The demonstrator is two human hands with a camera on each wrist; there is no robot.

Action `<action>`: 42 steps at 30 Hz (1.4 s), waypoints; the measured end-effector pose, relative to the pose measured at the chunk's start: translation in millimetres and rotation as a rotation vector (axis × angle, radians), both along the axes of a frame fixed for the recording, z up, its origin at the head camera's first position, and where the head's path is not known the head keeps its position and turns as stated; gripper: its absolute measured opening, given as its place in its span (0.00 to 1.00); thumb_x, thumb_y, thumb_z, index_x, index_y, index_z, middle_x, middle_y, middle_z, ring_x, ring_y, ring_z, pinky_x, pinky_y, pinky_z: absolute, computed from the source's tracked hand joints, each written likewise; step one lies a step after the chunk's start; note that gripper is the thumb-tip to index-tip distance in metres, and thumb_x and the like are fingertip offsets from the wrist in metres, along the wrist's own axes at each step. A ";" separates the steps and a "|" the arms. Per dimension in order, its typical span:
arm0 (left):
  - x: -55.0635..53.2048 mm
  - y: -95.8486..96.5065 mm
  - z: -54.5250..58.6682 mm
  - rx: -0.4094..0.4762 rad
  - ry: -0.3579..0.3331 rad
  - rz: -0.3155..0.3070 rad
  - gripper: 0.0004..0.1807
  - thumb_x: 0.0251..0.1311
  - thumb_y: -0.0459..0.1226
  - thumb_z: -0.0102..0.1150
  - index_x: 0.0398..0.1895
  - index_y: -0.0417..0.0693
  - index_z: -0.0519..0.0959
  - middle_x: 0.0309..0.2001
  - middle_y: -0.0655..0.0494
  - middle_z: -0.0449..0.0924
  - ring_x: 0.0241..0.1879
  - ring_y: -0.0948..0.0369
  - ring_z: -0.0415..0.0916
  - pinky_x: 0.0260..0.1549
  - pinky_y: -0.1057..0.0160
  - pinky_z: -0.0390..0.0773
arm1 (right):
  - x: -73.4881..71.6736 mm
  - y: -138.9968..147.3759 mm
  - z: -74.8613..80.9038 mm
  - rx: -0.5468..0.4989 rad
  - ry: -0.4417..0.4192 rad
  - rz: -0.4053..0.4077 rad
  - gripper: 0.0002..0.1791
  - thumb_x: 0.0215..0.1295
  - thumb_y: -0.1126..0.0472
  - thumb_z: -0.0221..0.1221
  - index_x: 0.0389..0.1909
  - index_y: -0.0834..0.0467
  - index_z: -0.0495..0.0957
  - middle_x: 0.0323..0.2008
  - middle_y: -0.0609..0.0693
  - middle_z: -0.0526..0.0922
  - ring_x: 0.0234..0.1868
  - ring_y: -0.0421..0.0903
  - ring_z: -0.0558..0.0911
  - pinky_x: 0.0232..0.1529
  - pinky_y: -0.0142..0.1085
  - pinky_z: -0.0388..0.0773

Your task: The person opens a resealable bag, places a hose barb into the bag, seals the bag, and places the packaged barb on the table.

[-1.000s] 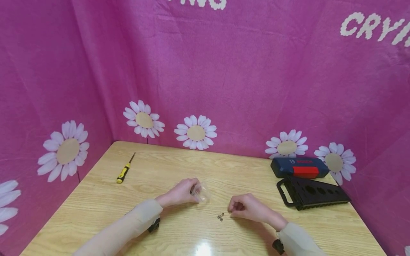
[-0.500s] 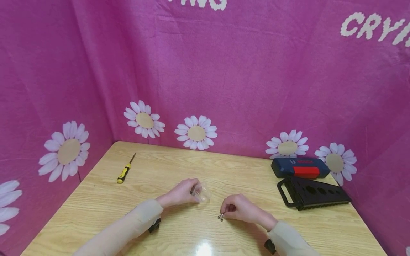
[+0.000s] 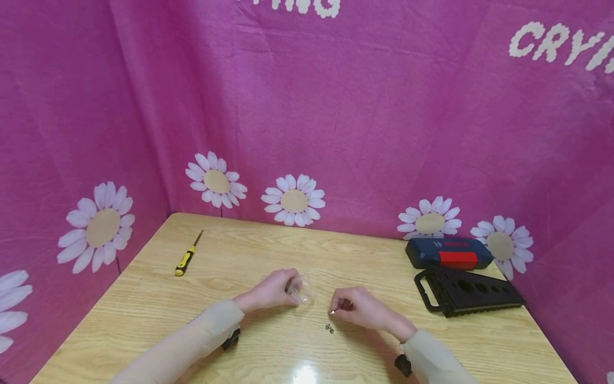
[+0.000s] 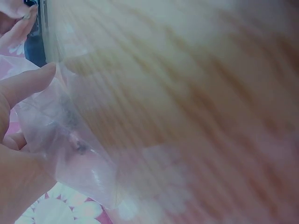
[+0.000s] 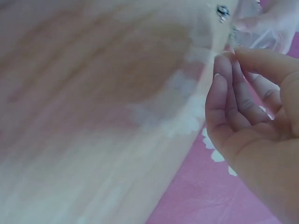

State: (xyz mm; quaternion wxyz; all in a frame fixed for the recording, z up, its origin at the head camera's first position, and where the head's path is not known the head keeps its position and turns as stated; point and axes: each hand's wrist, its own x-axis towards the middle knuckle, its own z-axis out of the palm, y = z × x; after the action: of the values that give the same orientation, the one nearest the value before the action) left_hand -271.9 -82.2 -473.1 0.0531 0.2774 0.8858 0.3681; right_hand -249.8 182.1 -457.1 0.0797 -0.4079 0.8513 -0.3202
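Note:
My left hand [image 3: 273,289] grips a clear plastic bag [image 3: 305,291] near the middle of the table. Through the film, small dark metal bits [image 4: 80,147] show in the left wrist view. To the right, my right hand [image 3: 361,308] pinches a small shiny metal piece [image 3: 332,312] between thumb and fingertips, raised a little over the table. Its exact kind I cannot tell, as the fingers cover most of it. Just below those fingertips, a few similar small metal pieces [image 3: 329,329] lie together on the wood.
On the wooden table [image 3: 249,250], a yellow and black screwdriver [image 3: 184,260] lies at the far left. A blue Bosch case [image 3: 427,253] with a red latch stands at the back right, behind a black holder [image 3: 472,293] with round holes. A pink flowered cloth [image 3: 336,133] hangs behind.
My right hand has moved left to the small metal pieces, picked one up and lifted it slightly. Fewer pieces now lie in the cluster. My left hand stays put with the bag.

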 end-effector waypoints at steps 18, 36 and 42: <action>0.7 -0.4 -2.0 0.000 0.006 -0.014 0.18 0.46 0.33 0.76 0.35 0.44 0.75 0.35 0.55 0.81 0.33 0.66 0.71 0.34 0.69 0.73 | -23.9 -42.6 26.4 -0.017 0.062 -0.082 0.02 0.64 0.65 0.63 0.34 0.61 0.81 0.29 0.48 0.86 0.30 0.29 0.77 0.35 0.26 0.78; 2.7 0.6 1.1 0.011 -0.013 -0.003 0.18 0.46 0.31 0.75 0.35 0.44 0.74 0.35 0.54 0.80 0.33 0.65 0.71 0.33 0.69 0.73 | -9.4 -16.6 16.4 0.009 0.027 -0.046 0.02 0.61 0.68 0.65 0.33 0.60 0.81 0.29 0.49 0.86 0.30 0.29 0.77 0.34 0.26 0.78; 1.2 0.1 -0.3 0.014 0.003 -0.009 0.18 0.46 0.31 0.75 0.33 0.44 0.73 0.33 0.56 0.77 0.32 0.65 0.68 0.33 0.69 0.71 | 3.1 -6.5 6.1 0.049 -0.033 0.022 0.02 0.62 0.67 0.65 0.33 0.58 0.82 0.31 0.48 0.87 0.32 0.29 0.78 0.35 0.25 0.78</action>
State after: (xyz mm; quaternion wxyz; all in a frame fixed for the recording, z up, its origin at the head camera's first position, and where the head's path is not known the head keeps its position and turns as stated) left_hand -270.7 -82.1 -473.4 0.0512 0.2825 0.8819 0.3738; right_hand -246.7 175.6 -450.9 0.1073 -0.4098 0.8529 -0.3050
